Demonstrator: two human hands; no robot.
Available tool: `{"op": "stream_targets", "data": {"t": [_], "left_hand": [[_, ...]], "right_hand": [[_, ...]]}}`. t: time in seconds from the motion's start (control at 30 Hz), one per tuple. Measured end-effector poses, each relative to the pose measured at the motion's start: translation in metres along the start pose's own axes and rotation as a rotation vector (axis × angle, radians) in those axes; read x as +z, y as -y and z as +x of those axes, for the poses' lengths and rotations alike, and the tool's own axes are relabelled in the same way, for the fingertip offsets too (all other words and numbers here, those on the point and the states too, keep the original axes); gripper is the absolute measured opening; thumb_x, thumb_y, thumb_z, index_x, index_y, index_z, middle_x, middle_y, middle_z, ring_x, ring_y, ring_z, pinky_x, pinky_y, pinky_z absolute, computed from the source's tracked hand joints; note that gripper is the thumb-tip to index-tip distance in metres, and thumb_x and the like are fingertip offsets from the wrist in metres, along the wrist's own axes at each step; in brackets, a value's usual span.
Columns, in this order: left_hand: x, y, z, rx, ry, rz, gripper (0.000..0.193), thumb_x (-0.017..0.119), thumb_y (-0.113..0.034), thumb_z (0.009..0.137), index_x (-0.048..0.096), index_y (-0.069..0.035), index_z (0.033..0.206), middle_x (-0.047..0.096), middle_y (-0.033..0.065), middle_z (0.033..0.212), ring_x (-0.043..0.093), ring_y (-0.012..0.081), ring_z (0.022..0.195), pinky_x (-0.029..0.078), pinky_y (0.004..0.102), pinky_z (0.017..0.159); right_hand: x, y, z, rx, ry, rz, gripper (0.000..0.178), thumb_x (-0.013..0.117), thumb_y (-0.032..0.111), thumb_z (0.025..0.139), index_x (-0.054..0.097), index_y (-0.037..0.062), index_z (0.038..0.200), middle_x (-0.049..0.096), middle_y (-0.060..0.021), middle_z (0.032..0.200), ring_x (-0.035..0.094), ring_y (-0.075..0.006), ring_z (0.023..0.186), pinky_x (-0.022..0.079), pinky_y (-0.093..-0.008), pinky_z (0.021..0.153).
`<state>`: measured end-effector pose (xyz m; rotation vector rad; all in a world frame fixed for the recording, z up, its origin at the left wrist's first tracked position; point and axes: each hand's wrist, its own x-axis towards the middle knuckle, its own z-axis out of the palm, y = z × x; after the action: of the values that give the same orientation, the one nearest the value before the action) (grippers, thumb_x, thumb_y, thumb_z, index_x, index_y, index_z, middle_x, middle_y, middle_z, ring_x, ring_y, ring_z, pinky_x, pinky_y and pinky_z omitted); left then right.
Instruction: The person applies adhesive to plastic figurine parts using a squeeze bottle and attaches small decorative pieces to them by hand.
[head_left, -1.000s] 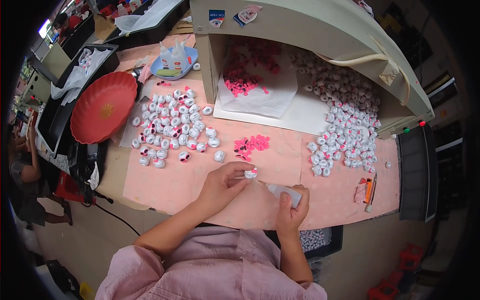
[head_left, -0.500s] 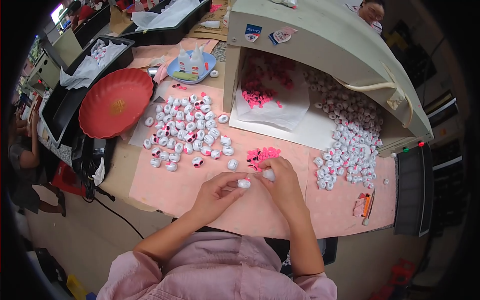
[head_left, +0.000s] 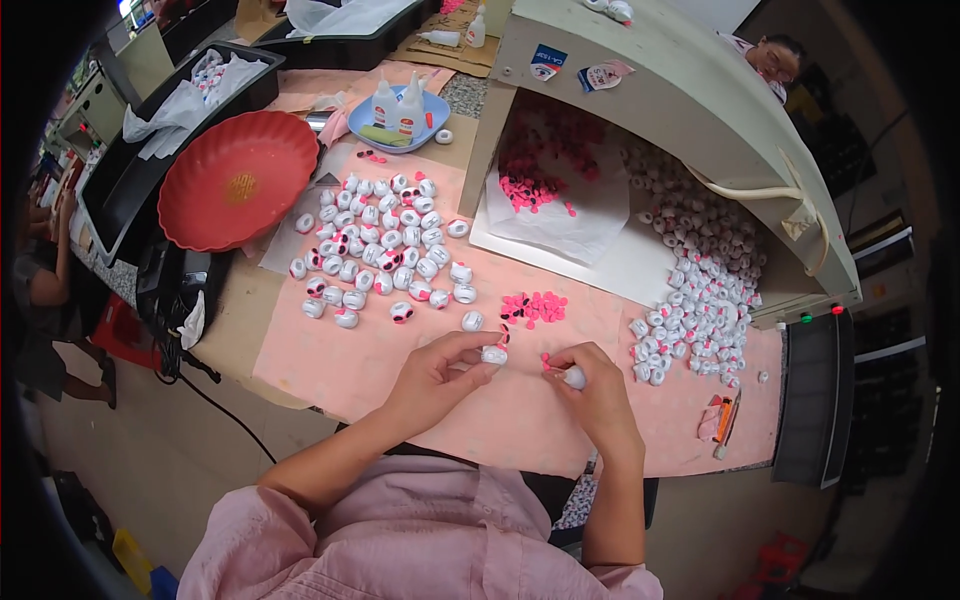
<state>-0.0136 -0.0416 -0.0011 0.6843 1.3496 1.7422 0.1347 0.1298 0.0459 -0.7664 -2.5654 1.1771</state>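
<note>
My left hand (head_left: 432,388) pinches a small white rounded piece (head_left: 494,355) with a pink and dark bit at its top. To its right, my right hand (head_left: 600,400) is closed around a small white bottle (head_left: 574,377), mostly hidden by the fingers. A tiny pink piece (head_left: 546,358) shows at that hand's fingertips. Just beyond both hands lies a pile of small flat pink pieces (head_left: 540,307), some with dark faces. Many more white rounded pieces (head_left: 388,235), several with pink bits on them, are spread to the left on the pink sheet (head_left: 340,370).
A beige hooded housing (head_left: 690,90) stands at the back right, with a heap of white pieces (head_left: 690,320) spilling out. Farther left are a red scalloped tray (head_left: 205,215), a blue dish (head_left: 437,107) of bottles and black trays (head_left: 110,235). Another person (head_left: 775,62) is behind the housing.
My right hand has drawn away to the right from the piece in my left hand, and a pink piece now shows at its fingertips. The whole view has shifted slightly.
</note>
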Motion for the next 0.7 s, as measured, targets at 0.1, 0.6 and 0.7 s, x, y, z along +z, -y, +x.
{"op": "stream_targets", "data": {"t": [0.1, 0.6, 0.7], "left_hand": [[-0.002, 0.003, 0.0, 0.021, 0.005, 0.027, 0.038, 0.065, -0.002, 0.088, 0.058, -0.005, 0.125, 0.059, 0.0067, 0.113, 0.06, 0.0105, 0.095, 0.053, 0.0238, 0.081], [0.017, 0.001, -0.006, 0.071, 0.068, 0.179, 0.034, 0.064, -0.001, 0.086, 0.062, -0.004, 0.12, 0.062, 0.0093, 0.116, 0.062, 0.0165, 0.103, 0.056, 0.0292, 0.085], [0.014, 0.002, -0.006, 0.106, 0.088, 0.249, 0.035, 0.064, 0.0, 0.086, 0.062, -0.006, 0.12, 0.062, 0.0098, 0.115, 0.062, 0.0171, 0.102, 0.055, 0.0282, 0.082]], "right_hand": [[0.002, -0.002, 0.003, -0.049, 0.016, -0.055, 0.021, 0.068, -0.002, 0.076, 0.06, 0.0005, 0.095, 0.063, -0.0131, 0.097, 0.061, -0.0305, 0.091, 0.05, -0.0373, 0.077], [0.035, 0.001, -0.034, 0.365, 0.048, 1.037, 0.01, 0.063, 0.001, 0.088, 0.056, -0.0004, 0.095, 0.063, -0.0081, 0.086, 0.062, -0.0141, 0.075, 0.052, -0.0272, 0.068], [0.037, -0.002, -0.032, 0.368, 0.052, 1.041, 0.009, 0.063, 0.001, 0.088, 0.057, -0.0007, 0.095, 0.063, -0.0083, 0.086, 0.061, -0.0141, 0.074, 0.052, -0.0273, 0.068]]}}
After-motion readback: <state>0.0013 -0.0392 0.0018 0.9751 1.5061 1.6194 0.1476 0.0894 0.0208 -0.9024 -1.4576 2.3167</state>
